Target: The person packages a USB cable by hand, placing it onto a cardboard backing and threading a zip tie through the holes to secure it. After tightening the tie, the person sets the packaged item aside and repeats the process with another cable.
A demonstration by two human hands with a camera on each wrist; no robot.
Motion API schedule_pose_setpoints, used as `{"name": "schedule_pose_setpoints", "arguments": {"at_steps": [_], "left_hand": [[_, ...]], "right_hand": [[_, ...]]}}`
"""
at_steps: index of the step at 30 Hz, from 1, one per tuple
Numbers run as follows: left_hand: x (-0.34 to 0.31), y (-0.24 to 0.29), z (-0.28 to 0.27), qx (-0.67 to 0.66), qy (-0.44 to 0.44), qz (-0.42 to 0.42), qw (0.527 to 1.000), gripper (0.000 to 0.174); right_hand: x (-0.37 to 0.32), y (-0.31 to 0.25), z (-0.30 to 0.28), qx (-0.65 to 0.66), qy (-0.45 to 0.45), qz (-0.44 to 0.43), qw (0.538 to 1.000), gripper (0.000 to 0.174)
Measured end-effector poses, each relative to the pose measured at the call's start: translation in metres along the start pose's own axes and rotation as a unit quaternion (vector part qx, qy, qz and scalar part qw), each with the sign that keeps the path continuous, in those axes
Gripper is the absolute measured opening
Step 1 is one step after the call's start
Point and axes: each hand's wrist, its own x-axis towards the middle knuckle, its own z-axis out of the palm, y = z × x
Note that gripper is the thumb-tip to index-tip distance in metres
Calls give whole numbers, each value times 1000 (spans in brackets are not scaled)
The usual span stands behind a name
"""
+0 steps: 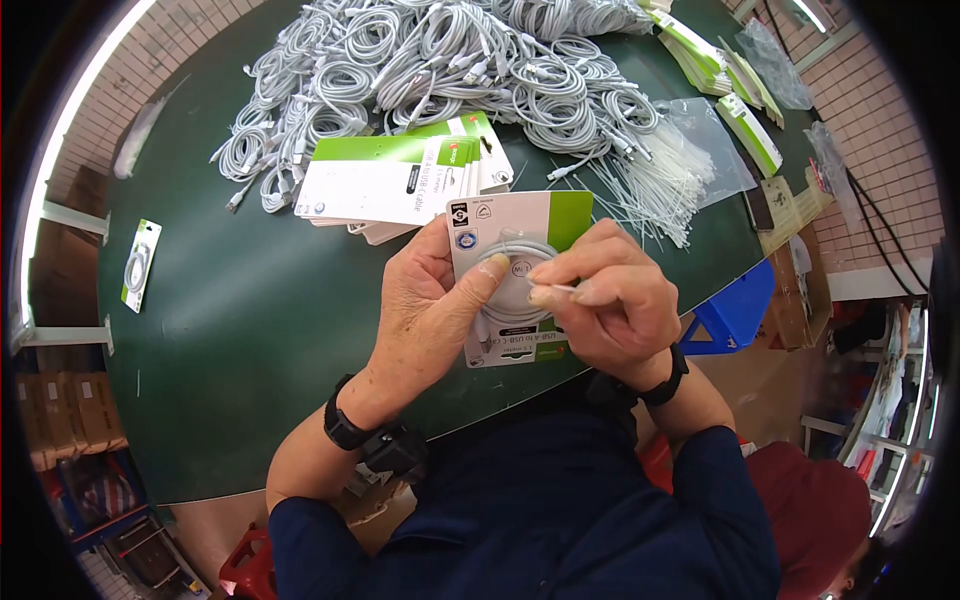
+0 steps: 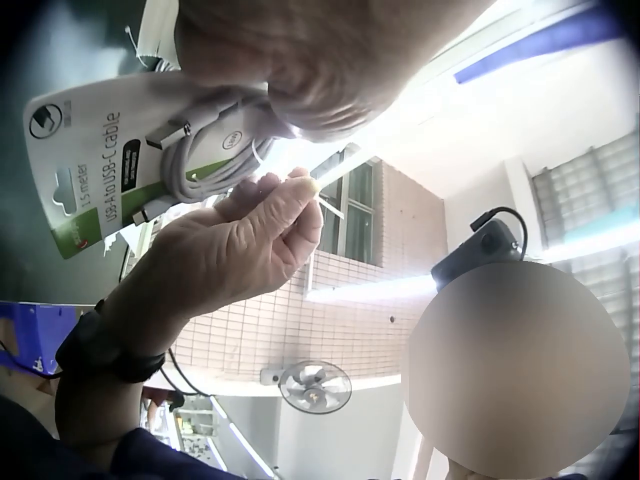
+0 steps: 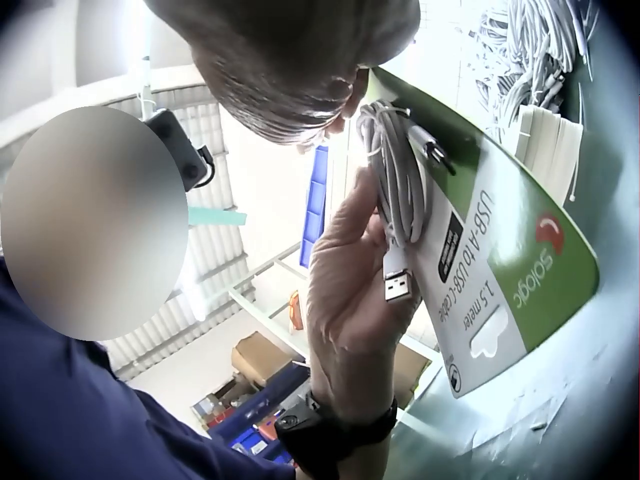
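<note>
- Head view: a person holds a white-and-green card [image 1: 505,215] up over the near edge of a dark green table [image 1: 260,330], close in front of their body.
- A coiled white cable [image 1: 512,305] lies against the face of the card, at its middle.
- The left hand [image 1: 425,300] grips the card by its left edge. The thumb is laid across the front onto the coil, and the fingers are out of sight behind.
- The right hand [image 1: 605,305] is at the card's right side, fingers curled. Thumb and forefinger pinch a thin white tie [image 1: 562,288], which points left toward the coil.
- Left wrist view: the right hand [image 2: 240,250] is seen from below with its fingertips bunched together just beside the cable [image 2: 200,150]. The card [image 2: 80,150] is tilted above it, and its print reads "USB-C cable".
- Right wrist view: the left hand [image 3: 350,290] stands upright behind the card [image 3: 500,250] — its fingers lie along the strands of the cable [image 3: 395,170], and a USB plug [image 3: 398,285] hangs against the palm.
- Beyond the hands a fanned stack of cards [image 1: 390,180] lies on the table, just beyond the held card.
- Behind the stack a big heap of cables [image 1: 440,70] — white, loosely coiled — covers the far part of the table.
- A bundle of ties [image 1: 650,180] lies to the right of the heap, and one packed card [image 1: 140,265] lies well apart near the left edge.
</note>
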Motion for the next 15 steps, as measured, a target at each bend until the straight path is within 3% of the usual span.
{"name": "schedule_pose_setpoints", "arguments": {"at_steps": [5,15], "left_hand": [[0,-4,0,21,0,-6,1000,41],[0,-4,3,41,8,-8,999,40]], "right_hand": [[12,10,-8,-73,-25,-28,997,23],[13,24,-22,-184,-116,-115,969,47]]}}
